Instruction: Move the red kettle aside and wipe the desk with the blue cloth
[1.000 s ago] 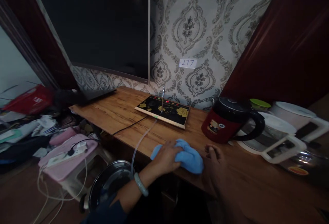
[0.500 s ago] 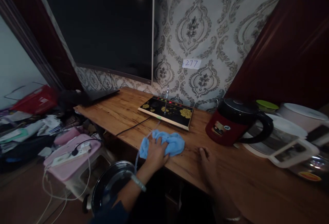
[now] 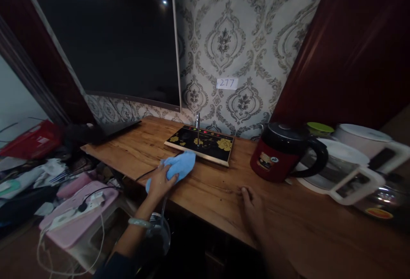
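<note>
While the left hand [image 3: 160, 181] presses down on a crumpled light-blue cloth [image 3: 176, 167], its fingers curl over the cloth's near edge and hold it against the wooden tabletop [image 3: 211, 193]. The cloth lies near the front edge of the table, just in front of the left corner of a black tea tray [image 3: 200, 139] with gold flower prints, and seems to touch that tray's near rim. A pale bangle [image 3: 138, 222] circles the left wrist. The right hand [image 3: 253, 208] rests flat on the wood, fingers loosely spread and holding nothing, well apart from the cloth and in front of a red electric kettle [image 3: 278, 152] with a black lid and handle.

To the right of the kettle stand a glass kettle [image 3: 339, 172] with a white lid and handle and a second white-lidded pot [image 3: 365, 140] behind it. A thin metal spout [image 3: 197, 123] rises from the tea tray. A dark cable [image 3: 150, 171] runs across the table toward the cloth. A large dark screen [image 3: 109, 44] hangs on the patterned wallpaper, beside a small label reading 277 [image 3: 227, 83]. Below the table on the left sits a pink stool [image 3: 77, 215] with a white power strip [image 3: 75, 210] on it.
</note>
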`<state>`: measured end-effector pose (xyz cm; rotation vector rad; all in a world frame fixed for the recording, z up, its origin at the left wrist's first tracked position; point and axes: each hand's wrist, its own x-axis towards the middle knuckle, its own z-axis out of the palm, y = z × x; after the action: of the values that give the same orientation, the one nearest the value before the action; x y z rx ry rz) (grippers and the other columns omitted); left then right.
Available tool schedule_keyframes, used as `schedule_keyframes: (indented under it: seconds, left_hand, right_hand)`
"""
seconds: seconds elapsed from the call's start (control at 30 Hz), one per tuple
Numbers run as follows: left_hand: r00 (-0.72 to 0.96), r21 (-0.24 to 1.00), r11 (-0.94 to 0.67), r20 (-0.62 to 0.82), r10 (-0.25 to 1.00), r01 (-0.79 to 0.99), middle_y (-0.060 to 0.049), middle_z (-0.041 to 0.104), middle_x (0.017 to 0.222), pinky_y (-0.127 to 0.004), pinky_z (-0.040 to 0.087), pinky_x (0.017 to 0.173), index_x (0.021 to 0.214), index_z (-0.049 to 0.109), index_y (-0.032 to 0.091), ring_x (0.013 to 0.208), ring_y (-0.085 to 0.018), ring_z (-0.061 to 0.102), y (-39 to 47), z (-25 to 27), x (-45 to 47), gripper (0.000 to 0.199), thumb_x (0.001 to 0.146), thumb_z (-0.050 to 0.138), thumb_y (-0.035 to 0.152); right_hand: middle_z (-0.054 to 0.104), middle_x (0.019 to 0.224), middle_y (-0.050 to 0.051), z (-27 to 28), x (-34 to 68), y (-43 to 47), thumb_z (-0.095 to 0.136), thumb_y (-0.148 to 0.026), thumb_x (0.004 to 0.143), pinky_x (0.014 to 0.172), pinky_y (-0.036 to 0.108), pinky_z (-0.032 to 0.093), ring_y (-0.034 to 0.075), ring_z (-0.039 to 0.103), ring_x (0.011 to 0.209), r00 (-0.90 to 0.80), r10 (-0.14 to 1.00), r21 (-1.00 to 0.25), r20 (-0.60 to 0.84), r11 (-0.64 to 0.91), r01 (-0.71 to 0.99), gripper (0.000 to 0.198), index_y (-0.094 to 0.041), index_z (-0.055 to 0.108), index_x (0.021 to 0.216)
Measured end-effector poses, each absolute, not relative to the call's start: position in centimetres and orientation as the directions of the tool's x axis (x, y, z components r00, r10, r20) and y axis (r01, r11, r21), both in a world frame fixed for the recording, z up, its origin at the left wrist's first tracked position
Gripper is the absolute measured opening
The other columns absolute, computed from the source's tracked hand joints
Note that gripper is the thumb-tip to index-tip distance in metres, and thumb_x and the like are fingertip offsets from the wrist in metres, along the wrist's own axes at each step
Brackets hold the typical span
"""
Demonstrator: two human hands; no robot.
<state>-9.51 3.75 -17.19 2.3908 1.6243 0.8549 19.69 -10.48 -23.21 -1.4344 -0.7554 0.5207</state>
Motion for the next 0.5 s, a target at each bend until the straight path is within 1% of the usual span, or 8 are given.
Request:
schedule_keyframes:
  seconds: [0.07, 0.1, 0.17, 0.23, 0.33, 0.4, 0.43, 0.5]
  left_hand:
    - [0.292, 0.296, -0.381, 0.303, 0.907, 0.876, -0.015, 0.07, 0.109, -0.045, 0.052, 0.096, 0.108, 0.072, 0.015, 0.107, -0.033, 0.066, 3.9, -18.1, -8.9, 0.032, 0.078, 0.067, 0.026]
    - [0.304, 0.264, -0.378, 0.282, 0.91, 0.887, -0.014, 0.07, 0.108, -0.046, 0.051, 0.096, 0.11, 0.071, 0.016, 0.107, -0.033, 0.066, 3.8, -18.5, -8.8, 0.033, 0.079, 0.067, 0.026]
    - [0.313, 0.267, -0.381, 0.263, 0.913, 0.885, -0.014, 0.071, 0.109, -0.045, 0.051, 0.096, 0.115, 0.07, 0.017, 0.106, -0.032, 0.066, 3.2, -19.0, -9.2, 0.036, 0.08, 0.066, 0.027]
    - [0.305, 0.322, -0.381, 0.263, 0.915, 0.867, -0.013, 0.071, 0.11, -0.044, 0.052, 0.096, 0.116, 0.069, 0.018, 0.105, -0.03, 0.068, 2.6, -18.9, -10.1, 0.036, 0.081, 0.065, 0.028]
    - [0.259, 0.4, -0.399, 0.36, 0.896, 0.825, -0.01, 0.073, 0.108, -0.044, 0.054, 0.094, 0.114, 0.069, 0.02, 0.103, -0.03, 0.069, 1.7, -18.0, -10.3, 0.034, 0.082, 0.064, 0.031]
    - [0.283, 0.438, -0.492, 0.459, 0.842, 0.752, -0.009, 0.073, 0.108, -0.043, 0.055, 0.093, 0.113, 0.069, 0.022, 0.102, -0.03, 0.069, 1.5, -17.0, -8.6, 0.033, 0.082, 0.064, 0.033]
    - [0.325, 0.446, -0.561, 0.501, 0.802, 0.697, -0.008, 0.073, 0.11, -0.041, 0.055, 0.093, 0.112, 0.07, 0.023, 0.103, -0.029, 0.069, 1.5, -16.3, -7.1, 0.032, 0.083, 0.064, 0.032]
    - [0.412, 0.421, -0.674, 0.559, 0.72, 0.607, -0.008, 0.071, 0.111, -0.039, 0.055, 0.095, 0.112, 0.07, 0.023, 0.105, -0.028, 0.067, 2.0, -14.7, -3.1, 0.032, 0.082, 0.066, 0.03]
  right_hand:
    - [0.068, 0.071, 0.003, -23.0, 19.6, -10.5, 0.062, -0.065, 0.078, 0.063, 0.031, 0.044, 0.022, 0.06, 0.069, 0.677, 0.719, -0.988, 0.154, 0.097, 0.122, 0.043, -0.023, 0.067, 0.076]
    - [0.068, 0.072, 0.003, -22.9, 19.5, -10.5, 0.061, -0.065, 0.078, 0.063, 0.031, 0.044, 0.022, 0.06, 0.069, 0.676, 0.72, -0.987, 0.157, 0.097, 0.126, 0.043, -0.022, 0.067, 0.077]
    - [0.069, 0.074, 0.004, -23.0, 19.6, -10.5, 0.06, -0.066, 0.078, 0.064, 0.032, 0.045, 0.023, 0.062, 0.072, 0.662, 0.732, -0.987, 0.158, 0.094, 0.132, 0.045, -0.021, 0.067, 0.078]
    - [0.07, 0.077, 0.005, -23.1, 19.6, -10.6, 0.057, -0.064, 0.081, 0.067, 0.032, 0.046, 0.024, 0.063, 0.074, 0.648, 0.744, -0.985, 0.165, 0.089, 0.149, 0.045, -0.021, 0.066, 0.079]
    - [0.07, 0.08, 0.005, -23.3, 19.6, -10.6, 0.055, -0.059, 0.086, 0.068, 0.032, 0.046, 0.023, 0.063, 0.075, 0.635, 0.75, -0.979, 0.187, 0.088, 0.185, 0.041, -0.02, 0.067, 0.082]
    - [0.07, 0.082, 0.005, -23.3, 19.4, -10.7, 0.054, -0.058, 0.087, 0.069, 0.031, 0.047, 0.023, 0.063, 0.077, 0.632, 0.749, -0.977, 0.2, 0.102, 0.188, 0.041, -0.02, 0.068, 0.085]
    - [0.07, 0.083, 0.005, -23.2, 19.3, -10.7, 0.054, -0.058, 0.087, 0.071, 0.031, 0.047, 0.023, 0.063, 0.079, 0.633, 0.746, -0.976, 0.207, 0.114, 0.185, 0.041, -0.02, 0.068, 0.085]
    - [0.071, 0.084, 0.006, -23.1, 19.1, -10.7, 0.055, -0.059, 0.087, 0.073, 0.031, 0.048, 0.023, 0.063, 0.08, 0.639, 0.741, -0.978, 0.206, 0.129, 0.165, 0.042, -0.019, 0.069, 0.086]
